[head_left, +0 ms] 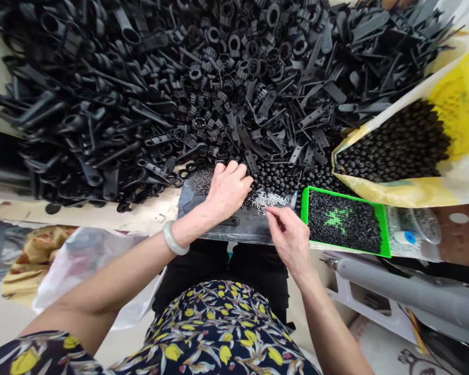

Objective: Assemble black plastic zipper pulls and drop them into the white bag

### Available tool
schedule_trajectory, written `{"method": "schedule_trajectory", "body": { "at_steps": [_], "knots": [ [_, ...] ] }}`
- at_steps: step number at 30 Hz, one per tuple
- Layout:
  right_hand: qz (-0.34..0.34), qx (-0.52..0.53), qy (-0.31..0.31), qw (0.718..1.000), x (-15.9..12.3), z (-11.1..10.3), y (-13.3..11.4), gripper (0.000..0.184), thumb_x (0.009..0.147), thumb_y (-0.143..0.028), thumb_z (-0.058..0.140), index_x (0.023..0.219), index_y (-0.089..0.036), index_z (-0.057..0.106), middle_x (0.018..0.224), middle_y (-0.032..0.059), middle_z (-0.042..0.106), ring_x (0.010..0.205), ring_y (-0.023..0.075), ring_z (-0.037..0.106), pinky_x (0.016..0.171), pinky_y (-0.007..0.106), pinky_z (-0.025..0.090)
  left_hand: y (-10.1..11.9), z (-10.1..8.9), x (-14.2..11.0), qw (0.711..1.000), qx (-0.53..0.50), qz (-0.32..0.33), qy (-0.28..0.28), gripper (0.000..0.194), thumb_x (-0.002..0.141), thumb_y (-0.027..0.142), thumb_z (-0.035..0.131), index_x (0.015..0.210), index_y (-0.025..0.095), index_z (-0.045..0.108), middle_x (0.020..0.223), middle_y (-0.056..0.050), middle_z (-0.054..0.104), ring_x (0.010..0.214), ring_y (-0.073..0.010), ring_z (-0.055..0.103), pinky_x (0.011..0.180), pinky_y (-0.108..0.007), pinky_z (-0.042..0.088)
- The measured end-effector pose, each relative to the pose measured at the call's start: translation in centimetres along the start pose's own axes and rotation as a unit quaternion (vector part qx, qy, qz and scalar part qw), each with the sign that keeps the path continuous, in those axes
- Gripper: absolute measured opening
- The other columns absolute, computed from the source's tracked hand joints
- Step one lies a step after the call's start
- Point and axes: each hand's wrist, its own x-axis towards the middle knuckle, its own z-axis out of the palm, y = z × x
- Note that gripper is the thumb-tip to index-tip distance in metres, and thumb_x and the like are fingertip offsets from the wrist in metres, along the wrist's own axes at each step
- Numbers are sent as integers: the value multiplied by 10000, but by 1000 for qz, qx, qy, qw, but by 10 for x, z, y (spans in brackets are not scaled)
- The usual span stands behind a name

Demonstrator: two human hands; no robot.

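Note:
My left hand (230, 190) is palm down with its fingers curled, between a heap of tiny dark parts (201, 181) and a small pile of silvery metal pins (271, 200). Its fingertips are hidden, so what it holds does not show. At the near edge of those pins, my right hand (291, 237) has its thumb and forefinger pinched together; anything between them is too small to make out. Behind the pins lie loose round black beads (277, 177). One flat black plastic piece (230, 222) rests on the dark work mat (250, 229) between my hands.
A large mound of black plastic rings (234, 46), arms and flat levers (334, 92) covers the back. A green tray (383, 229) of small black parts sits right. Beyond it, a yellow-and-white bag (463, 120) holds black beads. A clear round tub (430, 225) stands farther right.

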Motion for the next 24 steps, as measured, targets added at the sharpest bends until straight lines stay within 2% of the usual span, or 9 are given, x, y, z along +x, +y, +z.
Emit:
{"method": "schedule_trajectory", "body": {
  "at_steps": [8, 11, 13, 15, 16, 19, 20, 22, 24],
  "knots": [
    [31, 10, -12, 999, -23, 7, 9, 223, 1065, -314, 529, 1111, -250, 738, 937, 36, 737, 833, 184, 688, 810, 331, 542, 4, 4, 1, 1000, 1, 9, 3, 183, 970, 270, 619, 981, 194, 785, 1005, -126, 644, 1035, -327, 514, 831, -485, 353],
    [33, 14, -23, 999, -26, 7, 10, 222, 1069, -315, 528, 1126, -253, 734, 954, 38, 733, 867, 186, 693, 826, 329, 535, 3, 2, -1, 997, -71, -12, 25, 179, 975, 259, 621, 972, 208, 793, 963, -110, 684, 1015, -310, 546, 864, -496, 372],
    [30, 18, -23, 999, -27, 6, 10, 215, 1069, -312, 533, 1135, -252, 729, 960, 36, 728, 875, 184, 691, 830, 324, 531, 4, -4, -6, 981, -180, -55, 45, 149, 960, 270, 657, 996, 221, 793, 925, -81, 720, 959, -274, 589, 887, -481, 405],
    [29, 21, -20, 999, -26, 5, 11, 211, 1069, -309, 536, 1141, -249, 725, 958, 34, 720, 863, 180, 686, 822, 320, 529, 6, -13, -18, 927, -349, -129, 48, 139, 927, 298, 706, 1016, 225, 783, 874, -52, 744, 849, -220, 631, 837, -416, 463],
    [28, 22, -18, 999, -25, 5, 11, 209, 1068, -308, 537, 1140, -248, 724, 959, 34, 718, 859, 179, 684, 818, 319, 528, 9, -17, -25, 877, -446, -172, 39, 154, 904, 311, 733, 1022, 220, 771, 862, -45, 754, 791, -195, 646, 782, -373, 487],
    [34, 22, -7, 999, -22, 6, 14, 206, 1066, -308, 537, 1132, -251, 725, 972, 35, 719, 862, 181, 679, 814, 321, 525, 17, -27, -50, 681, -675, -282, 9, 213, 827, 299, 810, 983, 197, 707, 872, -54, 784, 658, -141, 668, 612, -260, 494],
    [40, 19, 0, 999, -21, 7, 15, 206, 1065, -309, 539, 1128, -251, 726, 980, 35, 719, 865, 182, 677, 813, 322, 523, 20, -29, -58, 630, -714, -306, 3, 228, 804, 278, 831, 958, 193, 685, 880, -55, 788, 633, -126, 669, 582, -234, 491],
    [52, 7, 12, 999, -19, 8, 16, 206, 1062, -309, 541, 1118, -248, 729, 990, 36, 715, 864, 181, 673, 807, 321, 518, 24, -31, -70, 569, -748, -343, -1, 244, 766, 232, 859, 899, 184, 660, 886, -48, 787, 613, -104, 677, 561, -199, 500],
    [57, -15, 17, 998, -17, 9, 16, 202, 1059, -308, 543, 1088, -240, 731, 983, 36, 709, 845, 179, 665, 791, 319, 509, 25, -30, -79, 535, -759, -371, -6, 238, 745, 207, 873, 855, 168, 666, 904, -51, 786, 668, -113, 719, 610, -197, 554]
  ]
}}
